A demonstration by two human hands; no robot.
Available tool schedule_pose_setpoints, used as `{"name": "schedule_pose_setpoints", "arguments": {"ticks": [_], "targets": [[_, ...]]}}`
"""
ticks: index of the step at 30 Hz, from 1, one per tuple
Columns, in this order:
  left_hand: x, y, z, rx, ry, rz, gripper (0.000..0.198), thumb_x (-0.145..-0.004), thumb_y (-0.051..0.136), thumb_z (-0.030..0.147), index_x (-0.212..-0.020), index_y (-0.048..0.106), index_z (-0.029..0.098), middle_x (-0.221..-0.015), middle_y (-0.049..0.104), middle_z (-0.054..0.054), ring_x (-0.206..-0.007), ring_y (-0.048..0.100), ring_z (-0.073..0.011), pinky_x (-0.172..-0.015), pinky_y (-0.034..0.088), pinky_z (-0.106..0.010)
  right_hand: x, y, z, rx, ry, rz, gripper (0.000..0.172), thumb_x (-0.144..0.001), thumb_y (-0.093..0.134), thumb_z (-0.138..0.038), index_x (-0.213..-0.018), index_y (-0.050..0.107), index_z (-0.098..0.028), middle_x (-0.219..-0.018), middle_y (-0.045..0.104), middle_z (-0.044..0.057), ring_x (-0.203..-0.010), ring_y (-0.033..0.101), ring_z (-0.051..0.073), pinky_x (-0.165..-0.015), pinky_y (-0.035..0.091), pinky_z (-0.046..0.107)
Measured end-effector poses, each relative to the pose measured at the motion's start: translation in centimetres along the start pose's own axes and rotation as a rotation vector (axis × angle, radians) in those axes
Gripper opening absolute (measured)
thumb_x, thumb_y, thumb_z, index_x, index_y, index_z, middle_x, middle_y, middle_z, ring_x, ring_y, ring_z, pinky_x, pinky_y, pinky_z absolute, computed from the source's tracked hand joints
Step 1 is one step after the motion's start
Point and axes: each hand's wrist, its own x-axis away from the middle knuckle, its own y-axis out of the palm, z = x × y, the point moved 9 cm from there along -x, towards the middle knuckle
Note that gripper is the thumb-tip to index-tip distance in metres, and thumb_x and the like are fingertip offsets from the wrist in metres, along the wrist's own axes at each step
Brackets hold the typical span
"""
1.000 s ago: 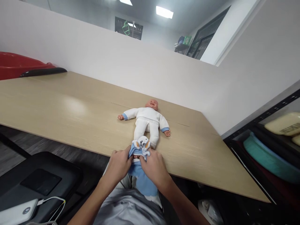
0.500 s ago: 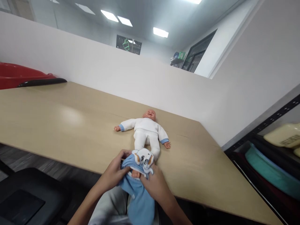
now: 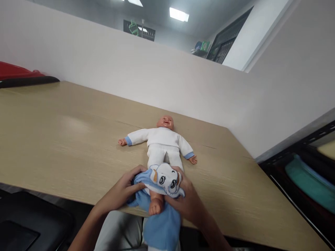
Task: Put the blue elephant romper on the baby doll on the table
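A baby doll (image 3: 164,137) in white clothes with blue cuffs lies on its back, head away from me and arms spread. Around one of its legs is bunched a blue garment (image 3: 163,226) with a white cartoon animal face (image 3: 167,177); it looks like doll trousers. The doll's bare foot (image 3: 156,205) pokes out of the bunched cloth towards me. My left hand (image 3: 131,188) grips the cloth on the left of the foot, thumb on top. On the other side my right hand (image 3: 184,197) pinches the cloth by the animal face. The doll's other foot is hidden.
The wooden table (image 3: 78,153) meets a white partition (image 3: 131,73) behind the doll. A red tub (image 3: 15,71) stands at the far left. Shelving with a teal item (image 3: 309,190) is at the right. A black chair (image 3: 34,216) sits at lower left.
The garment has been drawn further up the leg, so more of the foot and ankle shows. Both hands have moved along with the cloth. The camera view has tilted down a little.
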Motion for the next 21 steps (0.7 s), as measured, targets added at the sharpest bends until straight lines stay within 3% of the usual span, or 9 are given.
{"name": "schedule_pose_setpoints", "arguments": {"ticks": [6,9,12,14,18,21], "targets": [[-1.3,0.3,0.5,-0.065,-0.133,-0.144,0.027,-0.085,0.081,0.038,-0.104,0.072,0.021,-0.108,0.069,-0.003,-0.110,0.061,-0.0264,-0.102,0.046,-0.034,-3.5,-0.6,3.1,-0.178,0.062,-0.313,0.039,-0.079,0.090,-0.033,-0.114,0.079,-0.020,-0.110,0.082,0.008,-0.100,0.077,0.027,-0.093,0.064,0.039],[-2.0,0.3,0.5,-0.088,-0.183,-0.224,0.030,-0.082,0.084,0.038,-0.104,0.073,0.021,-0.106,0.070,-0.002,-0.107,0.061,-0.0258,-0.099,0.048,-0.033,-4.8,-0.5,4.7,-0.221,0.125,-0.327,0.051,-0.072,0.096,-0.043,-0.113,0.079,-0.019,-0.106,0.082,0.007,-0.098,0.076,0.028,-0.091,0.064,0.040],[-2.5,-0.3,0.5,-0.104,-0.187,-0.247,0.039,-0.081,0.086,0.039,-0.114,0.072,0.022,-0.115,0.071,-0.003,-0.113,0.062,-0.0271,-0.100,0.050,-0.034,-5.1,-0.3,4.9,-0.251,0.190,-0.321,0.068,-0.065,0.101,-0.047,-0.122,0.076,-0.019,-0.116,0.081,0.008,-0.106,0.076,0.030,-0.098,0.063,0.043],[-2.5,-0.9,0.7,-0.110,-0.187,-0.248,0.041,-0.082,0.086,0.042,-0.114,0.071,0.022,-0.115,0.070,-0.004,-0.114,0.063,-0.0271,-0.100,0.052,-0.035,-4.7,-0.4,4.2,-0.242,0.193,-0.316,0.073,-0.070,0.099,-0.048,-0.131,0.073,-0.019,-0.130,0.078,0.011,-0.117,0.074,0.033,-0.106,0.060,0.045],[-2.3,-2.5,2.3,-0.221,-0.130,-0.245,0.037,-0.091,0.078,0.051,-0.113,0.070,0.022,-0.112,0.069,-0.004,-0.111,0.064,-0.0253,-0.100,0.053,-0.035,-3.0,-1.2,3.2,-0.225,0.180,-0.285,0.064,-0.090,0.084,-0.053,-0.143,0.066,-0.021,-0.147,0.069,0.014,-0.135,0.065,0.034,-0.118,0.051,0.048],[-2.9,-3.7,3.8,-0.365,-0.108,-0.292,0.038,-0.095,0.073,0.054,-0.116,0.072,0.022,-0.116,0.072,-0.004,-0.116,0.063,-0.0260,-0.104,0.051,-0.035,-1.4,-1.4,2.8,-0.375,0.173,-0.285,0.064,-0.096,0.077,-0.053,-0.149,0.060,-0.023,-0.153,0.064,0.012,-0.141,0.062,0.030,-0.120,0.050,0.047]]}}
